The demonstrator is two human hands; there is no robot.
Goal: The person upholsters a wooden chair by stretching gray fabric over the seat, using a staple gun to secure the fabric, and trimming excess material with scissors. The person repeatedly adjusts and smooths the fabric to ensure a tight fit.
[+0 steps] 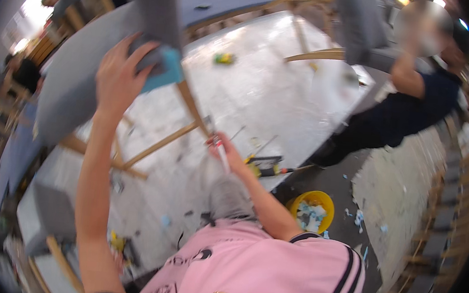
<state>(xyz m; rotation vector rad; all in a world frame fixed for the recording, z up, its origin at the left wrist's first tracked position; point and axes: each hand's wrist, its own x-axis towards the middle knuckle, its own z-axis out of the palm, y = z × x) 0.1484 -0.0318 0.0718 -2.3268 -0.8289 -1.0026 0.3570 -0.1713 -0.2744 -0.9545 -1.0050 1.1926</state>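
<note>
My left hand point(118, 76) is raised at the left, its fingers curled against a grey upholstered chair point(75, 66) with wooden legs. Just beyond the fingertips, a light blue piece point(168, 71) lies against the chair's corner; blur hides what it is made of. Lower and to the right, my right hand point(228, 152) is closed around a slim tool with a white and red handle point(222, 155). The tool's upper end points at a wooden chair leg point(192, 104), and whether they touch is unclear.
A yellow bucket point(328, 203) with pale blue and white scraps stands at lower right. Near it lies a black and yellow tool point(266, 165). A co-worker in dark clothes point(401, 114) is at the right, beside another grey chair point(361, 29). A yellow-green object point(224, 58) rests on the pale surface.
</note>
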